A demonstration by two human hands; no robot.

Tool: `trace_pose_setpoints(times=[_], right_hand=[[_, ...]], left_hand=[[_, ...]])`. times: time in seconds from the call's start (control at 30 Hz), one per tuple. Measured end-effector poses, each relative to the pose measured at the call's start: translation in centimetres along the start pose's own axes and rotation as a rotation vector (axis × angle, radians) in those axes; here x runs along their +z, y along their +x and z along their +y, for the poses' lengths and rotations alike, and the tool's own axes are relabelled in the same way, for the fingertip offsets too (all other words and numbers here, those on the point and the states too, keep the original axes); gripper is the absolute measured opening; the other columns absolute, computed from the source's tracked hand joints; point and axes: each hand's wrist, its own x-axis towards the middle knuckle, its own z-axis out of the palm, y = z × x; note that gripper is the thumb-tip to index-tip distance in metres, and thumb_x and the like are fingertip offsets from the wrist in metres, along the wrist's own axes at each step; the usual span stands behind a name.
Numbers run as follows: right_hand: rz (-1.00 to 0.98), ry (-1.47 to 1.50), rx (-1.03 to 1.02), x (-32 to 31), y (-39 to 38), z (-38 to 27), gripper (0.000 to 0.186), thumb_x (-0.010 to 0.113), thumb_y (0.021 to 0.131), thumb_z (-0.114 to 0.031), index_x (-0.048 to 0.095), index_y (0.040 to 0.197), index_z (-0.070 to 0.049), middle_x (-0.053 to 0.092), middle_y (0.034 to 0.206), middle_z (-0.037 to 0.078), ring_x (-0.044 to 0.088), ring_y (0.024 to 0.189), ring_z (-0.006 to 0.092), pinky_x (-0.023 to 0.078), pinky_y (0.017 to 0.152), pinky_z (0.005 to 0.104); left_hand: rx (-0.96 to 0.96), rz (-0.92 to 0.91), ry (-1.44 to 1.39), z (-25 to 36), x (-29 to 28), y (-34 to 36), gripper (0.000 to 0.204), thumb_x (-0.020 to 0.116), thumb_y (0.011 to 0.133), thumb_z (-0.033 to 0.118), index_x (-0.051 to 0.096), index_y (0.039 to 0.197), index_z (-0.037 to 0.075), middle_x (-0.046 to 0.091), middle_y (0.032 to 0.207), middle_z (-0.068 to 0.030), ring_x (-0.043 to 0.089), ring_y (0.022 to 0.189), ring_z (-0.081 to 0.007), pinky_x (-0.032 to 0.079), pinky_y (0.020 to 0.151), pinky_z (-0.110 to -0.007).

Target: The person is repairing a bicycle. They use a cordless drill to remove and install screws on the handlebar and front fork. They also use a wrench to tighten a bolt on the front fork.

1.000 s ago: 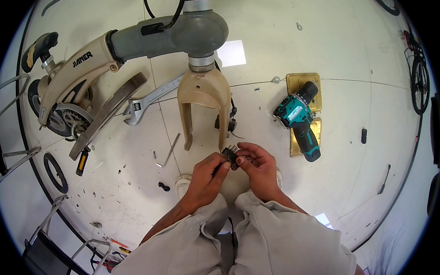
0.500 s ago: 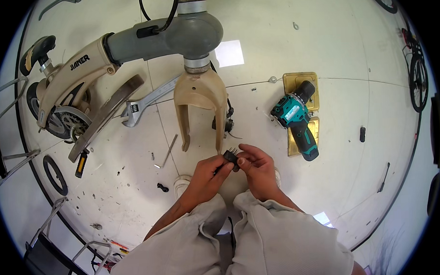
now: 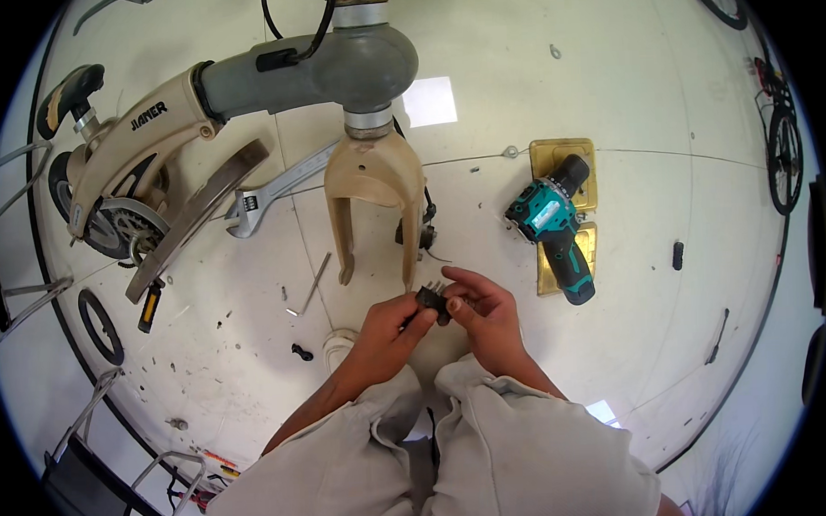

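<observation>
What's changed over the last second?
Little. The background sits slightly further left in frame, which fits a small head-camera shift. Nothing was taken hold of or let go: left hand and right hand both still hold the black pronged piece. Unchanged: teal drill on the gold case, adjustable wrench, tan fork.

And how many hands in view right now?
2. Left hand, holding the small black piece below the beige fork; right hand, at that piece's right side. No other hands show.
</observation>
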Motion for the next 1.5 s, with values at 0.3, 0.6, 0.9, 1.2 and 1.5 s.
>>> trace_pose_setpoints(times=[0.3, 0.6, 0.9, 1.2, 1.5], right_hand=[[-0.069, -0.196, 0.136, 1.1, -0.5, -1.8, 0.014, 0.066, 0.091, -0.013, 0.065, 0.093, 0.001, 0.062, 0.079, -0.001, 0.055, 0.074, 0.0050, 0.045, 0.066, 0.0203], [0.205, -0.084, -0.018, -0.6, -0.3, -3.3, 0.015, 0.062, 0.094, -0.017, 0.066, 0.092, -0.002, 0.061, 0.076, 0.001, 0.056, 0.068, 0.0063, 0.046, 0.062, 0.0218], [-0.111, -1.177, -0.118, -2.8, 1.6, 4.0, 0.029, 0.072, 0.079, -0.013, 0.065, 0.106, -0.008, 0.066, 0.088, 0.013, 0.063, 0.075, 0.0277, 0.052, 0.070, 0.0355], [0.531, -1.402, -0.891, -4.4, 1.6, -3.1, 0.030, 0.073, 0.077, -0.006, 0.063, 0.105, -0.002, 0.064, 0.097, 0.013, 0.061, 0.086, 0.0285, 0.050, 0.074, 0.0355], [-0.094, -0.334, -0.005, -1.4, 1.3, 0.4, 0.017, 0.068, 0.087, -0.004, 0.068, 0.103, 0.002, 0.069, 0.087, 0.006, 0.062, 0.073, 0.0106, 0.052, 0.066, 0.0242]], left_hand=[[0.047, -0.125, 0.103, 1.6, -1.0, -0.6, 0.015, 0.057, 0.093, 0.015, 0.058, 0.087, 0.001, 0.054, 0.070, -0.0099, 0.050, 0.061, -0.0218, 0.041, 0.057, -0.033], [-0.073, -0.112, -0.219, 0.5, -2.9, -3.1, 0.026, 0.050, 0.097, 0.017, 0.048, 0.078, 0.001, 0.043, 0.066, -0.0004, 0.036, 0.061, -0.0092, 0.034, 0.055, -0.026], [-0.076, -0.080, -0.364, 1.7, -2.2, -2.3, 0.014, 0.061, 0.093, 0.013, 0.062, 0.096, -0.001, 0.061, 0.087, -0.0051, 0.056, 0.073, -0.0099, 0.046, 0.063, -0.023], [0.122, 0.230, 0.168, 2.6, -2.3, -1.3, 0.016, 0.076, 0.073, -0.003, 0.072, 0.088, 0.000, 0.066, 0.084, -0.0095, 0.062, 0.068, -0.0126, 0.050, 0.060, -0.025], [0.244, 0.268, 0.414, 1.1, -0.3, 0.7, 0.019, 0.077, 0.074, -0.001, 0.071, 0.091, 0.003, 0.066, 0.083, -0.0073, 0.062, 0.068, -0.0142, 0.050, 0.059, -0.025]])
